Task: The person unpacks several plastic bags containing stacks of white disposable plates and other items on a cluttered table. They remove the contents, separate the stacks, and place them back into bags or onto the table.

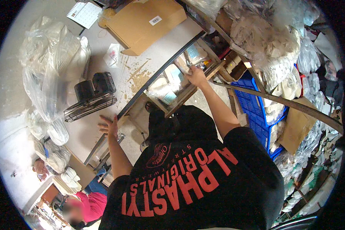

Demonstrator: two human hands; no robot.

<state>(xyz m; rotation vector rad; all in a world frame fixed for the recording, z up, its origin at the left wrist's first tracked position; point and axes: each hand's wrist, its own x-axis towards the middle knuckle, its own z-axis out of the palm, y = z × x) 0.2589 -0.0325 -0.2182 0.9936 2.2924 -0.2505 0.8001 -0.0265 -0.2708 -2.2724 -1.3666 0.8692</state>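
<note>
My left hand (109, 125) is spread, its fingers apart, at the front edge of the white-topped table (131, 66). Below the tabletop edge, a wooden drawer (183, 98) stands pulled out. Inside it lie clear plastic packets (175, 75) with pale blue labels or cards. My right hand (196, 76) reaches into the drawer over these packets, its fingers bent and closed. Whatever its fingertips hold is too small and hidden to make out. Close by that hand is a small orange-and-dark item (207, 63).
On the table are a flattened cardboard box (147, 23), a black wire-caged fan (91, 96) and a large clear bag of pale goods (51, 65). Blue crates (253, 101) and a metal bar (287, 100) stand at right. Another person in red (91, 207) is at lower left.
</note>
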